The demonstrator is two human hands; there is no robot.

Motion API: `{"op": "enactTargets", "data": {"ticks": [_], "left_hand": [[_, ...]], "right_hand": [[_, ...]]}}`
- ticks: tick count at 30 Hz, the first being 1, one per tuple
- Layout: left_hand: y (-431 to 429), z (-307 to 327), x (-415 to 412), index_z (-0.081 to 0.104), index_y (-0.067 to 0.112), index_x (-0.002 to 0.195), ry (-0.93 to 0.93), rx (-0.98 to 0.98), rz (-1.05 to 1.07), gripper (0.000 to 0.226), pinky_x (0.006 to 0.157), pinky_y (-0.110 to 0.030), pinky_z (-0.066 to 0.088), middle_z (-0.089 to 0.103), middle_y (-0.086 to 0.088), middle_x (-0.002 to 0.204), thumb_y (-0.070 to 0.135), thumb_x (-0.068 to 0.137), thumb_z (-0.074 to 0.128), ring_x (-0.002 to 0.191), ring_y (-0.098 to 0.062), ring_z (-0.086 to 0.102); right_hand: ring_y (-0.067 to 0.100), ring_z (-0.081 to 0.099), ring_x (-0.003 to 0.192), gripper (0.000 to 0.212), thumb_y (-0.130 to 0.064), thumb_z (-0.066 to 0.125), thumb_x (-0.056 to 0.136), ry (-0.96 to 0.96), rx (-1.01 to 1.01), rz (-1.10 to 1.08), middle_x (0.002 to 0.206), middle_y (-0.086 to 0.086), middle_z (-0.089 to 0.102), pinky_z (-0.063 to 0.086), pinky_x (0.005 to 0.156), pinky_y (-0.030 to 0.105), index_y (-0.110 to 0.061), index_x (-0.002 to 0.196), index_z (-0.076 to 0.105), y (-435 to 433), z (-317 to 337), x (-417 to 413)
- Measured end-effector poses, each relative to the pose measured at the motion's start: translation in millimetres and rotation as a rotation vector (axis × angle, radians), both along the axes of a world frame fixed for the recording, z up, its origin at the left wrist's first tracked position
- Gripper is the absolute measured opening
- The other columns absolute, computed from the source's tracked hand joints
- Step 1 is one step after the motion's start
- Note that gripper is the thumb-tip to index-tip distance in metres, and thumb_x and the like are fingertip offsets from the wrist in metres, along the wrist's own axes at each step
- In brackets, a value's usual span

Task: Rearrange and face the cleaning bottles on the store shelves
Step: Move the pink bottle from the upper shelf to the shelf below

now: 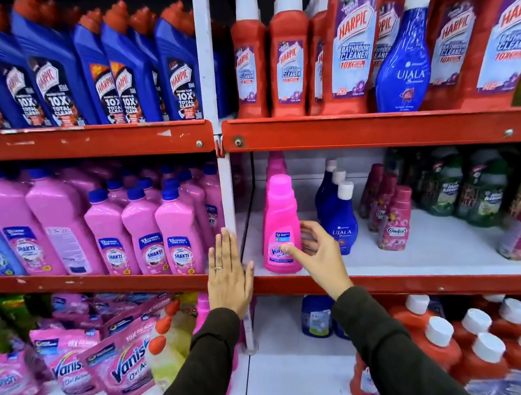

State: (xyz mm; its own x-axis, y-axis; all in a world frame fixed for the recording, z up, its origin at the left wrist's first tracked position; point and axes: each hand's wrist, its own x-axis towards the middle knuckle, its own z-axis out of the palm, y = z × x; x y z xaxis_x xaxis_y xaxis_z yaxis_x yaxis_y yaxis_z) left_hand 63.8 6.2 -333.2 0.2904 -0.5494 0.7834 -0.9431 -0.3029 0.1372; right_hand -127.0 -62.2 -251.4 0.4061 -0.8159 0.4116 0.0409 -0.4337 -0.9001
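Far left, top shelf: glossy blue plastic Harpic bottles w/ red angled caps (122,70) are standing in a tight row, labels leaning slightly. Below them, smooth pale-pink plastic Shakti bottles w/ blue screw caps (177,233) are crowding the mid shelf, fronts facing out; bottom shelf is holding crinkly pink Vanish refill pouches (123,370), slumping at angles.

The left hand (228,279) is sitting flat & upright, palm toward the white metal shelf upright (228,194), fingers straight & pressed together, thumb slightly apart, thin ring on one finger. It's gripping nothing; whether it's touching the post, can't tell.

Just right of the post, the bright pink translucent Vanish bottle w/ tapered neck & pink cap (280,227) is standing upright at the front edge of the white mid shelf in the right bay, label out, another pink bottle behind it. The right hand (317,252) is hovering at its right side, fingers loosely curled & spread, thumb across the label front, fingertips beside the bottle's flank; not closing around it.

Further right: dark-blue curvy Ujala bottles w/ white caps (338,219), then maroon floral Comfort bottles (393,223), well apart from the pink one. Above, red squared Harpic bathroom-cleaner bottles w/ white caps (350,47) are lining the top shelf.
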Motion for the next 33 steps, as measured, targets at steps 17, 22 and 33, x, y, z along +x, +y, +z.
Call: {"op": "enactTargets", "data": {"ticks": [17,22,33], "left_hand": [[-10.3,-16.5,6.0,-0.012,0.005,0.159,-0.043,-0.013,-0.015,0.070,0.127,-0.041,-0.001,-0.021,-0.011,0.168,0.033,0.103,0.020,0.157,-0.020,-0.016],[-10.4,-15.3,6.1,-0.012,0.005,0.159,-0.055,0.000,-0.007,0.066,0.127,-0.041,-0.002,-0.022,-0.012,0.168,0.034,0.105,0.010,0.157,-0.020,-0.016],[2.8,0.1,-14.9,0.001,0.001,0.159,-0.030,0.026,0.079,0.071,0.125,-0.041,0.002,0.026,-0.023,0.163,0.031,0.100,0.027,0.155,-0.032,0.017]], "right_hand": [[0.000,0.069,0.107,0.046,-0.017,0.078,0.084,-0.049,0.106,0.063,0.116,-0.012,0.068,0.058,0.082,0.019,-0.025,0.123,0.055,-13.0,-25.4,13.7],[0.010,0.068,0.112,0.055,-0.025,0.079,0.084,-0.019,0.079,0.049,0.126,-0.001,0.067,0.060,0.089,0.026,-0.020,0.132,0.054,-16.9,-29.2,15.3],[0.007,0.056,0.119,0.042,-0.032,0.064,0.096,0.186,-0.250,-0.206,0.129,-0.005,0.056,0.052,0.100,0.029,-0.023,0.136,0.053,-11.9,-28.8,-3.4]]}}
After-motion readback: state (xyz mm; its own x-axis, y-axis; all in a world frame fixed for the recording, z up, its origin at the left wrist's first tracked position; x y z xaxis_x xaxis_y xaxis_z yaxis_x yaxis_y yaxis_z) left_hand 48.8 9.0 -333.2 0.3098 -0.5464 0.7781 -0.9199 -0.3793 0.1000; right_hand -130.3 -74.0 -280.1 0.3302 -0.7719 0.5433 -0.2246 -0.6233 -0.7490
